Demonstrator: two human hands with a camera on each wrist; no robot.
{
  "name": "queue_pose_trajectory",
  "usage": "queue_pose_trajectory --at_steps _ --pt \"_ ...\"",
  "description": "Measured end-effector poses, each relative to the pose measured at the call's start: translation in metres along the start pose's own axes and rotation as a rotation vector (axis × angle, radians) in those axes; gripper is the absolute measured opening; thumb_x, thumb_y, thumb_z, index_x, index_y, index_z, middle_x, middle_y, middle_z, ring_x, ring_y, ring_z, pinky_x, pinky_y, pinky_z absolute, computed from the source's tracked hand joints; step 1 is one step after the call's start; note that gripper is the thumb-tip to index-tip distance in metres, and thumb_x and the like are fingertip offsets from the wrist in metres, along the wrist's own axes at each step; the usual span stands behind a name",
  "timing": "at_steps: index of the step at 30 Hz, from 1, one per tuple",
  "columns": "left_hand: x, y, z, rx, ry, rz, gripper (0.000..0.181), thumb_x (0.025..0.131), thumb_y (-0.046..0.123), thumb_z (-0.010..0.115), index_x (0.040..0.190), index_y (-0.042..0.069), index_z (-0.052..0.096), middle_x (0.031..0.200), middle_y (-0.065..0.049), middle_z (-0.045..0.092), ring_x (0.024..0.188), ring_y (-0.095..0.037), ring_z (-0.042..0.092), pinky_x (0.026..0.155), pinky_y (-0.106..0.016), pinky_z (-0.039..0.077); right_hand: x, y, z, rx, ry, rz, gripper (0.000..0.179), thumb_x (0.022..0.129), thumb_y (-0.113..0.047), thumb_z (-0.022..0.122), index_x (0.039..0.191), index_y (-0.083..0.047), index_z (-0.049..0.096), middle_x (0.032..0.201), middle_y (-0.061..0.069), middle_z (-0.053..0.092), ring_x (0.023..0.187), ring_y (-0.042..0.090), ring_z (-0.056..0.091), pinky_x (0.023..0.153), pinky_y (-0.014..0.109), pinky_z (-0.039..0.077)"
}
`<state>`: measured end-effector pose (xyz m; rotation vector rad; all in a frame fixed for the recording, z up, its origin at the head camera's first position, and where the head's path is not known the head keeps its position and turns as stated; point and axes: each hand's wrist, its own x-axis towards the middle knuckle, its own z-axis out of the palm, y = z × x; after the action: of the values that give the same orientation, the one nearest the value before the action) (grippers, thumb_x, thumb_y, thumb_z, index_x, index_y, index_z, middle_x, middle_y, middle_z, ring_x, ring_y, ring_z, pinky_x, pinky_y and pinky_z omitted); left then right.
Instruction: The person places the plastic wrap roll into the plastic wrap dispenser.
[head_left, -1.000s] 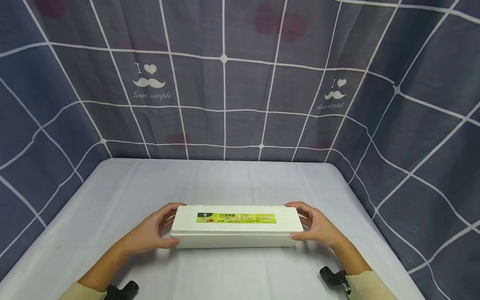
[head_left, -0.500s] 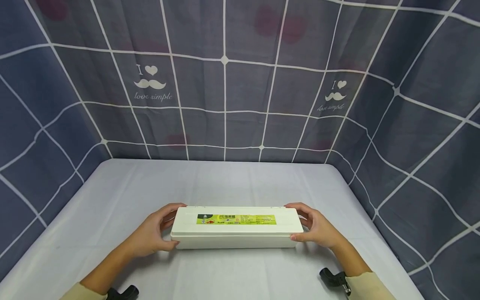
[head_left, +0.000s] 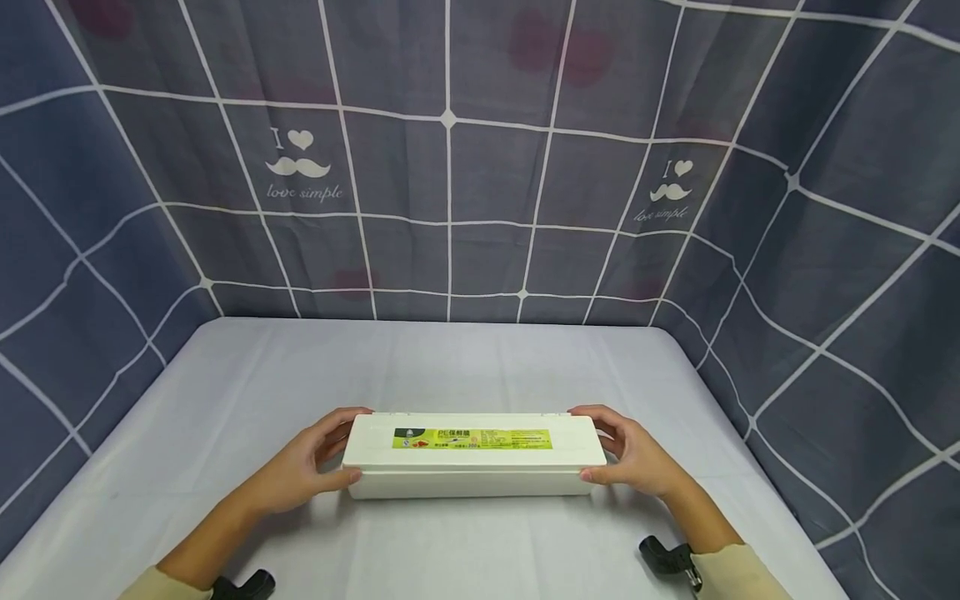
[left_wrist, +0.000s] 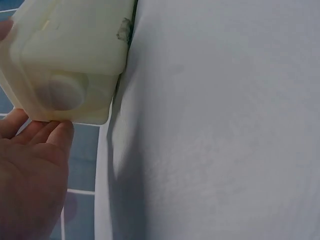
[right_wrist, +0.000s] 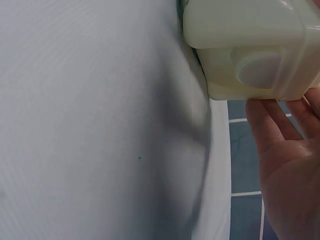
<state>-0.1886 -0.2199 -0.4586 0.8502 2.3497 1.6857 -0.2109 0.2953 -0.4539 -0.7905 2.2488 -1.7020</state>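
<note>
A long white cling film box [head_left: 472, 483] lies lengthwise across the white-covered table, lid down. On its lid is a yellow-green label [head_left: 472, 438] reading "PE" with Chinese characters. At the left end my left hand [head_left: 303, 462] grips the box, thumb on the front edge and fingers round the back corner. My right hand [head_left: 637, 454] holds the right end the same way. Both wrist views show the translucent end walls of the box [left_wrist: 65, 45], with a round shape [right_wrist: 260, 69] showing through and fingertips against the back side.
A white cloth [head_left: 450, 367] covers the table. Dark grey-blue curtains [head_left: 495, 183] with white grid lines rise behind it and on both sides. Black wrist mounts [head_left: 663, 554] sit below the hands, by the beige sleeves [head_left: 738, 573].
My left thumb has shifted slightly up and right along the front edge of the box. The box and my right hand stay in place.
</note>
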Motion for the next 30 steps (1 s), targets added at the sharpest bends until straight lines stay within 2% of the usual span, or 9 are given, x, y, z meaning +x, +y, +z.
queue_pose_trajectory --at_steps 3,9,14,20,30 --pt "-0.0002 0.0018 0.0002 -0.014 0.005 -0.020 0.071 0.088 0.012 0.081 0.149 0.010 0.044 0.151 -0.018 0.047 0.135 0.008 0.047 0.110 -0.007 0.037 0.0007 -0.0008 0.0003 0.012 0.000 0.005 0.081 0.074 0.002 0.088 0.145 -0.002 0.049 0.146 0.017 0.053 0.123 0.013 0.063 0.099 0.025 0.056" --pt "0.0002 0.0013 -0.0003 -0.051 -0.004 -0.034 0.074 0.086 0.009 0.083 0.149 0.010 0.044 0.151 -0.018 0.047 0.136 0.006 0.048 0.110 -0.008 0.038 0.0010 0.0022 -0.0003 0.022 -0.009 -0.018 0.081 0.075 0.006 0.086 0.146 0.001 0.047 0.145 0.018 0.053 0.123 0.013 0.063 0.096 0.026 0.057" --pt "0.0000 -0.0008 -0.0008 -0.062 -0.016 -0.047 0.077 0.084 0.008 0.084 0.149 0.012 0.043 0.151 -0.017 0.046 0.136 0.005 0.048 0.111 -0.008 0.037 0.0002 0.0035 0.0003 0.040 -0.005 0.004 0.083 0.075 0.005 0.086 0.147 -0.001 0.046 0.144 0.013 0.054 0.123 0.013 0.063 0.095 0.027 0.058" --pt "0.0001 -0.0020 -0.0005 -0.080 -0.023 -0.059 0.077 0.084 0.008 0.084 0.149 0.013 0.042 0.153 -0.019 0.044 0.136 0.006 0.047 0.111 -0.008 0.037 0.0000 0.0041 0.0012 0.041 0.000 0.013 0.083 0.075 0.004 0.086 0.147 -0.002 0.046 0.145 0.014 0.053 0.122 0.014 0.063 0.093 0.028 0.059" --pt "-0.0002 0.0006 -0.0020 -0.139 -0.046 -0.111 0.090 0.083 0.006 0.083 0.156 0.003 0.031 0.159 -0.024 0.035 0.134 0.012 0.046 0.107 -0.010 0.043 0.0006 0.0070 0.0002 0.056 -0.017 0.011 0.082 0.077 0.004 0.084 0.148 0.001 0.045 0.144 0.014 0.055 0.122 0.017 0.063 0.092 0.030 0.060"
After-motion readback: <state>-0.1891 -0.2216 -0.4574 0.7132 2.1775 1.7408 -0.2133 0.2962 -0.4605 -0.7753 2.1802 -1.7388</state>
